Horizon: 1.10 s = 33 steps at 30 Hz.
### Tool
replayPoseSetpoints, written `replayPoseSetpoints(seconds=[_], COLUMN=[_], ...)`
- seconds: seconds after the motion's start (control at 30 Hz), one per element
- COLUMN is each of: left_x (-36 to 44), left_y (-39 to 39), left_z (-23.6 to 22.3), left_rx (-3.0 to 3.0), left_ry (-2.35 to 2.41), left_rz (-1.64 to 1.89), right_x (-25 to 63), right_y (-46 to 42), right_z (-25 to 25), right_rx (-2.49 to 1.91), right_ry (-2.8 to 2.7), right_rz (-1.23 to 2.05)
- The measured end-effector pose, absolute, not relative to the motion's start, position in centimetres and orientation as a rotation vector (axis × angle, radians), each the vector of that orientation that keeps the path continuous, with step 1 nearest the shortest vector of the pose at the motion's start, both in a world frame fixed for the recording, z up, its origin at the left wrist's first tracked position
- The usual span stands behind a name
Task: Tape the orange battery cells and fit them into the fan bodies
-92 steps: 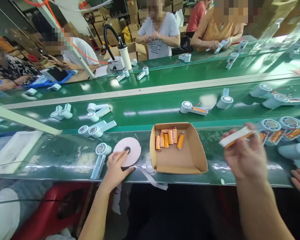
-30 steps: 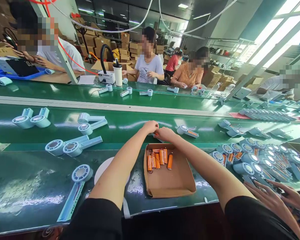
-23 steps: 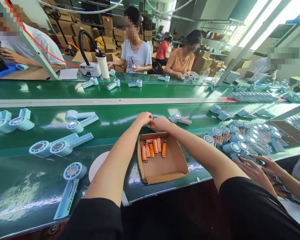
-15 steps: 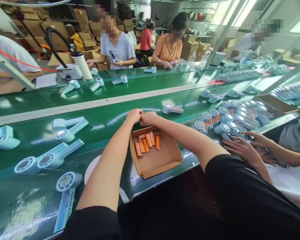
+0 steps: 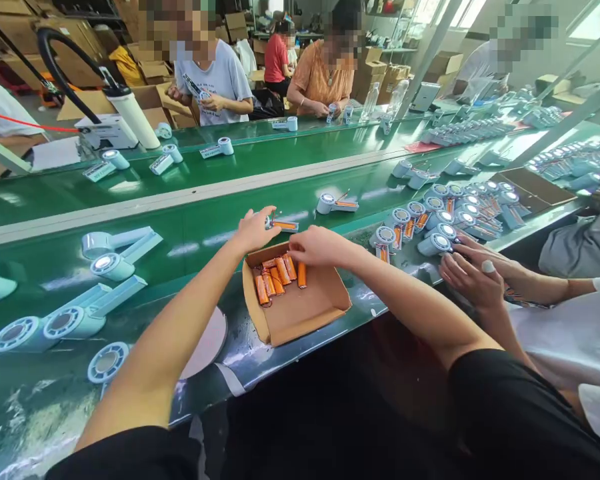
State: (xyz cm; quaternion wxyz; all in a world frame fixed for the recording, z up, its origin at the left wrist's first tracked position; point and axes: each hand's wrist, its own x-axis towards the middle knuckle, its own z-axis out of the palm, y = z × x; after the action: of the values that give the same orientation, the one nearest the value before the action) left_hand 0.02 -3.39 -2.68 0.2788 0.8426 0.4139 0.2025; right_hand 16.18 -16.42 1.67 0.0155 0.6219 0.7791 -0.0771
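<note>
My left hand (image 5: 254, 230) is closed around the round head of a light-blue handheld fan housing (image 5: 284, 226) on the green belt, just behind the cardboard box. An orange battery lies in that housing's handle. My right hand (image 5: 323, 247) is over the back edge of the cardboard box (image 5: 305, 325), its fingers bent together and down at the tops of the batteries. Whether they grip anything is hidden. Several orange cylindrical batteries (image 5: 275, 277) with dark wires lie in the box's back left part. Another fan housing (image 5: 336, 203) with a battery lies on the belt to the right.
Several fan housings (image 5: 75, 323) lie at the left. Many with batteries (image 5: 445, 207) crowd the right, where a co-worker's hands (image 5: 480, 270) handle one. A round pale disc (image 5: 207, 343) is beside the box. More people sit across the belt (image 5: 180, 213).
My hands, together behind the box before, have parted. The left is now on a fan housing at the belt; the right has come back over the box's batteries. The view has shifted slightly.
</note>
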Motion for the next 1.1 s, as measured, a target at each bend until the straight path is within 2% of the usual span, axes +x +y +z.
replayPoseSetpoints(seconds=[0.13,0.27,0.4,0.47,0.57,0.63,0.7,0.77,0.93,1.1], left_x=[-7.9,-17.0,-23.5,-25.2,-25.6,-24.4,-22.5,-20.2,-16.6,-16.1], left_y=[-11.6,-19.1,-23.2,-24.2,-24.6,-24.4,-24.2,-24.1,-24.2,-24.2], left_z=[-2.3,-3.8,-6.6,-7.9,-9.0,-8.9,-8.1,-6.9,-4.1,-3.1], left_rx=[2.298,2.282,2.461,2.535,2.627,2.701,2.755,2.797,2.959,3.086], left_ry=[0.999,1.337,1.513,1.513,1.501,1.461,1.397,1.323,1.169,1.141], left_rz=[0.581,0.563,0.312,0.165,0.190,0.358,0.592,0.817,1.015,1.010], right_x=[15.0,14.3,16.4,18.0,19.0,18.1,16.2,14.0,11.0,11.1], right_y=[-19.7,-19.9,-19.9,-20.2,-21.5,-23.1,-24.7,-26.0,-27.5,-27.2], right_z=[-1.3,-2.9,-1.8,-1.2,-1.1,-1.5,-2.1,-2.6,-2.7,-2.9], right_rx=[1.906,1.919,1.941,2.073,2.300,2.284,2.188,2.157,2.291,2.268], right_ry=[2.283,2.208,2.217,2.322,2.586,2.655,2.619,2.609,2.730,2.488], right_rz=[-0.219,-0.238,-0.296,-0.464,-1.127,-1.734,-2.158,-2.268,-2.072,-2.447])
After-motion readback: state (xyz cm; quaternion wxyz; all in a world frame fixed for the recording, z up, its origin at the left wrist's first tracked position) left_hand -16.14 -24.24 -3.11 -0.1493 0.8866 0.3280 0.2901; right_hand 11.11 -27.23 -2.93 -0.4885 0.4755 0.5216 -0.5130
